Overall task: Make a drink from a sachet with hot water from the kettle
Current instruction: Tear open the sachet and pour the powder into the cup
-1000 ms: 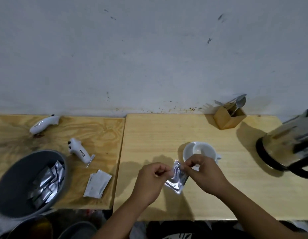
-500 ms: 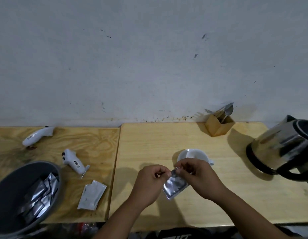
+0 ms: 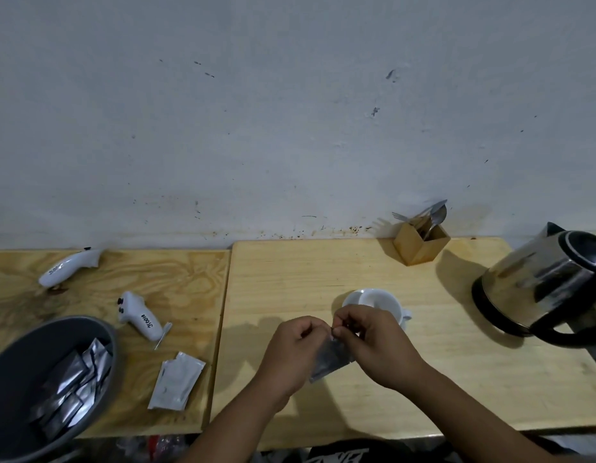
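Note:
A silver foil sachet (image 3: 330,359) hangs between my two hands just in front of a white cup (image 3: 376,300) on the light wooden table (image 3: 457,379). My left hand (image 3: 294,349) pinches the sachet's top edge from the left. My right hand (image 3: 373,345) pinches the same edge from the right and hides part of the cup. A steel kettle (image 3: 550,285) with a black base and handle stands at the far right.
A wooden holder with cutlery (image 3: 420,240) sits by the wall. On the left table lie two white controllers (image 3: 141,317), a white sachet (image 3: 176,380) and a grey bowl (image 3: 9,372) holding several foil sachets. A gap separates the two tables.
The view has tilted up slightly, so everything sits lower in frame. Both hands keep pinching the sachet's top edge; the sachet now hangs more hidden behind my fingers.

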